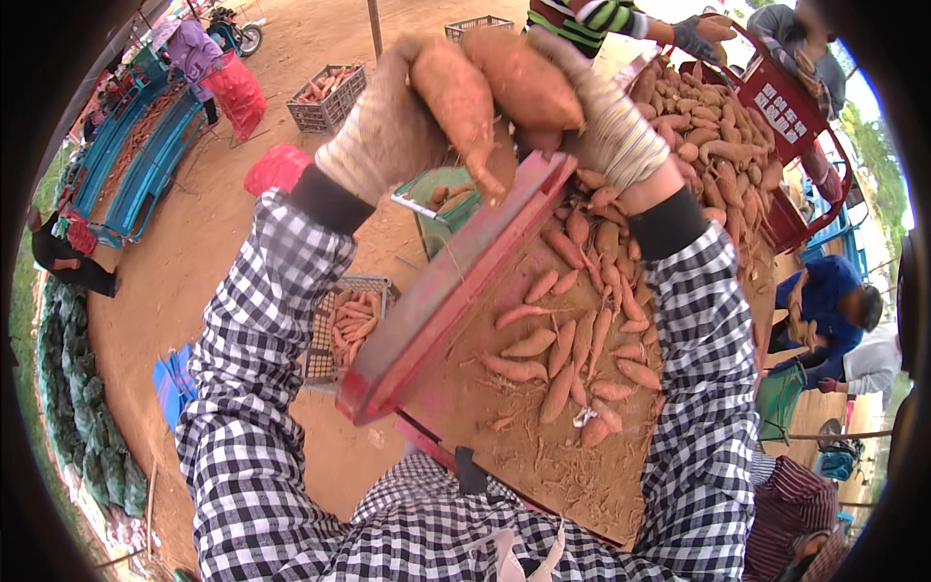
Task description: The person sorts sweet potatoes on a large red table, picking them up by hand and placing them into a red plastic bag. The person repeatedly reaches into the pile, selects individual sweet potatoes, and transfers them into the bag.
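Both my hands wear dirty striped work gloves and reach forward over the red metal side rail of a truck bed. Large sweet potatoes are gathered between them. My left hand presses against the left side of the bunch. On its right side, my right hand grips another thick sweet potato. Below the bunch, beyond the rail, a green mesh bag hangs open on a metal frame with sweet potatoes inside. Loose sweet potatoes lie scattered on the truck bed under my right arm.
A large heap of sweet potatoes fills the far right of the bed. Plastic crates stand on the dirt ground, one beside the rail. A person in a striped top works ahead; others are at right. A blue conveyor stands at left.
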`<action>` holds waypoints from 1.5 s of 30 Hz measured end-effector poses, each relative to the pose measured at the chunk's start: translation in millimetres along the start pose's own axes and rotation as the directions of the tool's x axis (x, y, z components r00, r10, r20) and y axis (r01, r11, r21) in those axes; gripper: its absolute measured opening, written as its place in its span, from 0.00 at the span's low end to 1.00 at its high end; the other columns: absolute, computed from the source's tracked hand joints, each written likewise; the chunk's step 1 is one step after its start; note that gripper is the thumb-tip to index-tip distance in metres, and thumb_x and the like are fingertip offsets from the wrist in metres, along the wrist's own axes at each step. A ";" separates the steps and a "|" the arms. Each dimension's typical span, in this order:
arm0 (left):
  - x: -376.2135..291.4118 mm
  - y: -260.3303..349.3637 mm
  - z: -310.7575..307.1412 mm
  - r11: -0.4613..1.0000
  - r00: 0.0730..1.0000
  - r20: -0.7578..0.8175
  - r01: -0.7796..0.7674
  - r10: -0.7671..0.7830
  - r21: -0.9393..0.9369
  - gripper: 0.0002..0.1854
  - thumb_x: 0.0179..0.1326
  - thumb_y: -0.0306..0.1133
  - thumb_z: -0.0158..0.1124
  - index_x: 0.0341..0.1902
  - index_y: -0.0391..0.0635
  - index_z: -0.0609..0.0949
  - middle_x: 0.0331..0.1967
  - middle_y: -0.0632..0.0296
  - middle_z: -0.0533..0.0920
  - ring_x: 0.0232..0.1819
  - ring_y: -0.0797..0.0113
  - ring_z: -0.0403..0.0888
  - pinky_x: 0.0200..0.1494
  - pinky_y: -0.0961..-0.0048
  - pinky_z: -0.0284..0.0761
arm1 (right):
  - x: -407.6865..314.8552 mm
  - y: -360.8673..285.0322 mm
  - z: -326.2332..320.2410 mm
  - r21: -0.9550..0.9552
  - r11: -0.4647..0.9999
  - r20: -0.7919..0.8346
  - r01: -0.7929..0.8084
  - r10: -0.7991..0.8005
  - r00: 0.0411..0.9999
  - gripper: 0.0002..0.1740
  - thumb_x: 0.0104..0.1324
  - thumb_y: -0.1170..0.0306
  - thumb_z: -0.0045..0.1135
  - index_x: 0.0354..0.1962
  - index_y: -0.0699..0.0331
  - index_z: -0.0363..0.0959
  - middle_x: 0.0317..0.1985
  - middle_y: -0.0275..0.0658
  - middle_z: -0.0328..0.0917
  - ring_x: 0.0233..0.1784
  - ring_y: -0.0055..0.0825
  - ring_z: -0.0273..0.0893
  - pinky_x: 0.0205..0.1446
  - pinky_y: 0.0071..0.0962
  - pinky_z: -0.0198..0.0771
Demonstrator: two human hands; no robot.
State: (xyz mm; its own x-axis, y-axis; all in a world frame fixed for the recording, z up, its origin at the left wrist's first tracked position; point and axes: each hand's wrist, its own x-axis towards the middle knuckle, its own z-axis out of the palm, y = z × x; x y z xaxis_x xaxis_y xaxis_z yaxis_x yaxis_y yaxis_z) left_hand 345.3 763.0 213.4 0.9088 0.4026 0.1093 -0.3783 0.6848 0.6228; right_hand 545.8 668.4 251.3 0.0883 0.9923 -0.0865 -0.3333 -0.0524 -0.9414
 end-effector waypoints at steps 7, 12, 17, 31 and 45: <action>15.9 28.6 -120.8 0.959 0.944 -0.271 0.116 -0.187 -0.260 0.40 0.64 0.67 0.58 0.67 0.47 0.72 0.60 0.55 0.78 0.60 0.54 0.77 0.64 0.47 0.73 | 144.7 63.6 -2.6 0.159 0.839 0.043 -0.521 0.521 0.852 0.32 0.67 0.43 0.61 0.55 0.58 0.74 0.51 0.40 0.81 0.54 0.36 0.76 0.65 0.55 0.67; 65.7 38.3 -202.5 0.963 0.876 -0.431 0.120 -0.216 -0.239 0.43 0.70 0.66 0.42 0.78 0.48 0.57 0.75 0.49 0.63 0.74 0.51 0.63 0.75 0.38 0.53 | 241.0 93.8 -17.6 -0.077 0.822 -0.282 -0.564 0.525 0.803 0.45 0.66 0.37 0.56 0.67 0.61 0.63 0.66 0.50 0.70 0.64 0.52 0.67 0.70 0.63 0.56; 38.9 4.3 -247.2 0.683 0.777 -0.494 -0.114 -0.392 -0.721 0.54 0.71 0.61 0.51 0.80 0.41 0.34 0.79 0.33 0.39 0.79 0.34 0.45 0.80 0.43 0.42 | 204.6 103.9 -36.3 -0.229 0.957 -0.151 -0.180 0.147 0.977 0.46 0.66 0.44 0.61 0.71 0.67 0.60 0.69 0.56 0.62 0.62 0.51 0.73 0.61 0.51 0.71; -213.1 1.1 -10.7 0.741 0.828 -0.413 -0.004 0.379 0.672 0.31 0.76 0.40 0.50 0.73 0.29 0.61 0.69 0.39 0.70 0.67 0.46 0.73 0.71 0.53 0.70 | -146.2 189.8 -325.2 -0.229 0.957 -0.814 -0.177 -0.088 0.575 0.23 0.69 0.58 0.61 0.53 0.67 0.77 0.41 0.38 0.83 0.39 0.25 0.79 0.47 0.28 0.75; -190.8 -221.7 52.7 0.706 0.665 -0.726 0.599 -0.177 0.377 0.18 0.75 0.31 0.54 0.64 0.35 0.76 0.59 0.48 0.80 0.61 0.55 0.79 0.67 0.58 0.74 | -79.4 317.4 -453.3 -0.146 0.644 -0.983 -0.751 -0.009 0.184 0.49 0.53 0.54 0.74 0.66 0.70 0.63 0.61 0.57 0.74 0.65 0.52 0.74 0.65 0.42 0.73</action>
State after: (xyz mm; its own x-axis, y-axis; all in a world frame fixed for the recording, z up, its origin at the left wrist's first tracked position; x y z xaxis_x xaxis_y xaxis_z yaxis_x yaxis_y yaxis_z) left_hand 265.0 502.3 95.3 0.5435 0.5872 -0.5998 0.3436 0.4962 0.7973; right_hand 858.6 522.2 -188.5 0.9419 0.0727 -0.3278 -0.1436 -0.7952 -0.5891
